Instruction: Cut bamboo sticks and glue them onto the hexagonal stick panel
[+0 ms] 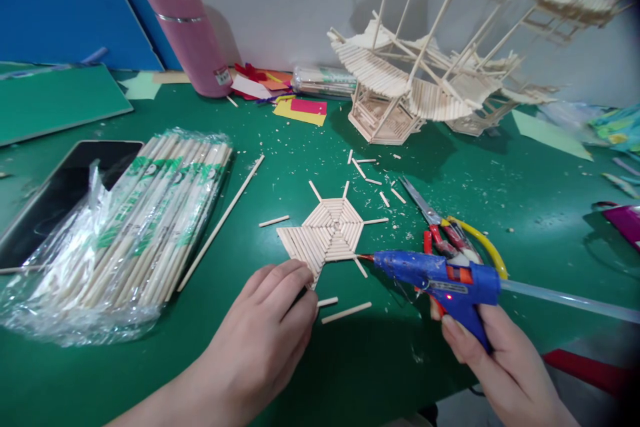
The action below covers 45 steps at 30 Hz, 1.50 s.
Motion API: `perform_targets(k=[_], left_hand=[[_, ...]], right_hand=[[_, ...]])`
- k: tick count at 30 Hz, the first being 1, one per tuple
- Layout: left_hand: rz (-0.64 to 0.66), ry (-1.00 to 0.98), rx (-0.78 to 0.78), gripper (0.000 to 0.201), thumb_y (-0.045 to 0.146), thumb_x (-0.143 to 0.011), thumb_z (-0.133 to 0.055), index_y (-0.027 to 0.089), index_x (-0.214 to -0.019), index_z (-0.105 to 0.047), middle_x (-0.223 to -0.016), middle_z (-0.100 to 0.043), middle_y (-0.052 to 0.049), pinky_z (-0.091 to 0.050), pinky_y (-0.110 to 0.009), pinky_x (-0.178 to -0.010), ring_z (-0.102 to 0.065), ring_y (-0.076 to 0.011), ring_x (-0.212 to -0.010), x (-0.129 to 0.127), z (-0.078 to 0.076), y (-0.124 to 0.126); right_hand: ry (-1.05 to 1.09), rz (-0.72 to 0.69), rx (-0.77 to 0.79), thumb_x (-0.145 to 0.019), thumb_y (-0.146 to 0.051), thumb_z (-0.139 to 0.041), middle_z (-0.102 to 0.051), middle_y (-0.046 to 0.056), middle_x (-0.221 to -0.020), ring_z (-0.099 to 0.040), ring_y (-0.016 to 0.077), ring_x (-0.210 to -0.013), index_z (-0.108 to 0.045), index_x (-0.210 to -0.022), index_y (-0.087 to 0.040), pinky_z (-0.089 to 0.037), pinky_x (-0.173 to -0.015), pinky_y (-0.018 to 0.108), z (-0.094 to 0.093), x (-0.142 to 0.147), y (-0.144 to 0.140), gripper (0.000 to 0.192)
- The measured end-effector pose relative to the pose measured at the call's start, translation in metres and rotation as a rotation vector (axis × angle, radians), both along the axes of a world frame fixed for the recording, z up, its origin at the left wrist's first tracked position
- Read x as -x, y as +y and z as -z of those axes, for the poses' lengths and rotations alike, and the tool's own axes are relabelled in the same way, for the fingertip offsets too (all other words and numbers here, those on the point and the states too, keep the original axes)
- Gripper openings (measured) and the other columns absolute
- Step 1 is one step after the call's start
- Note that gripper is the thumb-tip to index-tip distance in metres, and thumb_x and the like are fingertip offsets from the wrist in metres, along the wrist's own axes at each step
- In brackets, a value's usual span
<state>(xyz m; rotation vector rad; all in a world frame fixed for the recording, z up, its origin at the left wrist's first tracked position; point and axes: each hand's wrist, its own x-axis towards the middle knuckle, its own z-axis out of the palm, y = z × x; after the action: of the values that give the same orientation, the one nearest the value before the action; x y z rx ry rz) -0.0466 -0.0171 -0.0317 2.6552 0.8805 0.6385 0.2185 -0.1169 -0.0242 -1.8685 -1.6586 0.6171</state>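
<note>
A flat hexagonal panel of short wooden sticks (345, 240), laid in rings, lies on the green table. A fan-shaped stick section extends from its left side, and several thin sticks jut outward. My left hand (275, 320) is closed at the lower corner of this section, its fingertips partly hidden. My right hand (500, 353) grips a blue hot glue gun (435, 277) with a lit red light. The nozzle points left, close to the panel's lower right corner. A clear glue stick (570, 300) sticks out of its back. Two loose sticks lie just right of my left hand.
Scissors (425, 207) and yellow-and-red-handled pliers (480, 247) lie behind the glue gun. Bagged chopsticks (160, 220) overlap a black phone (65, 193) at left. A pink thermos (193, 40) and a tall stick pavilion model (385, 113) stand at the back. Wood scraps litter the table.
</note>
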Motion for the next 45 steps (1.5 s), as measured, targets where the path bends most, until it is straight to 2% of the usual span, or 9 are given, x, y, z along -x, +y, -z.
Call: perform_targets(k=[3,9,18,24,30,35,40,45], left_hand=[[0.004,0.011,0.008,0.019,0.006,-0.081,-0.043,0.014,-0.093,-0.056,-0.104,-0.057,-0.010,-0.044,-0.039,-0.083,-0.049,-0.0235,-0.103,0.000,0.000,0.000],[-0.018,0.012,0.014,0.020,0.005,-0.081,-0.042,0.014,-0.093,-0.055,-0.104,-0.056,-0.010,-0.043,-0.039,-0.083,-0.048,-0.0229,-0.103,0.001,0.001,-0.002],[-0.017,-0.017,0.017,0.021,0.005,-0.082,-0.042,0.015,-0.093,-0.056,-0.103,-0.057,-0.010,-0.044,-0.038,-0.083,-0.049,-0.0223,-0.102,0.000,0.000,-0.001],[-0.020,0.005,0.014,0.020,0.006,-0.082,-0.042,0.015,-0.092,-0.056,-0.104,-0.057,-0.010,-0.044,-0.038,-0.084,-0.049,-0.0230,-0.102,0.000,0.001,-0.001],[-0.018,0.001,-0.002,0.019,0.006,-0.082,-0.042,0.014,-0.093,-0.056,-0.104,-0.057,-0.010,-0.044,-0.038,-0.083,-0.049,-0.0226,-0.102,0.001,0.001,-0.002],[-0.019,0.006,0.001,0.019,0.005,-0.082,-0.042,0.014,-0.092,-0.056,-0.103,-0.057,-0.010,-0.044,-0.038,-0.083,-0.049,-0.0230,-0.102,0.000,0.000,-0.001],[-0.012,0.001,0.003,0.019,0.005,-0.082,-0.043,0.013,-0.092,-0.056,-0.103,-0.057,-0.010,-0.044,-0.039,-0.082,-0.049,-0.0234,-0.102,0.000,0.000,-0.001],[-0.019,-0.005,0.002,0.020,0.005,-0.082,-0.042,0.014,-0.093,-0.056,-0.103,-0.057,-0.010,-0.044,-0.038,-0.083,-0.049,-0.0224,-0.101,0.000,0.000,-0.001]], right_hand=[[0.030,0.014,0.035,-0.084,-0.033,-0.049,-0.064,0.001,-0.067,-0.059,0.0121,-0.050,-0.057,-0.098,-0.021,-0.050,-0.047,0.017,0.000,0.000,-0.001,0.020],[0.095,-0.059,0.060,-0.083,-0.031,-0.048,-0.063,-0.001,-0.066,-0.058,0.0117,-0.048,-0.057,-0.095,-0.023,-0.049,-0.044,0.016,-0.003,0.006,0.006,0.017],[-0.016,-0.162,-0.023,-0.084,-0.027,-0.046,-0.066,-0.001,-0.070,-0.061,0.0120,-0.050,-0.055,-0.100,-0.023,-0.050,-0.044,0.017,-0.005,0.011,0.011,0.018],[-0.056,-0.165,-0.043,-0.084,-0.025,-0.048,-0.069,0.001,-0.078,-0.065,0.0131,-0.061,-0.053,-0.102,-0.023,-0.052,-0.052,0.015,0.002,0.003,0.004,0.019],[-0.006,-0.153,-0.007,-0.085,-0.024,-0.046,-0.068,-0.001,-0.070,-0.062,0.0111,-0.051,-0.051,-0.103,-0.023,-0.050,-0.048,0.014,0.002,0.002,0.002,0.019],[-0.006,-0.153,-0.031,-0.085,-0.025,-0.046,-0.067,0.000,-0.071,-0.063,0.0117,-0.054,-0.053,-0.100,-0.022,-0.051,-0.048,0.015,-0.003,0.009,0.007,0.017],[0.001,-0.145,-0.025,-0.084,-0.028,-0.046,-0.065,-0.001,-0.064,-0.060,0.0119,-0.048,-0.057,-0.094,-0.021,-0.050,-0.044,0.016,-0.007,0.017,0.016,0.016],[0.012,-0.131,-0.021,-0.084,-0.027,-0.047,-0.065,-0.001,-0.066,-0.060,0.0122,-0.049,-0.057,-0.093,-0.022,-0.050,-0.045,0.017,-0.006,0.014,0.014,0.015]])
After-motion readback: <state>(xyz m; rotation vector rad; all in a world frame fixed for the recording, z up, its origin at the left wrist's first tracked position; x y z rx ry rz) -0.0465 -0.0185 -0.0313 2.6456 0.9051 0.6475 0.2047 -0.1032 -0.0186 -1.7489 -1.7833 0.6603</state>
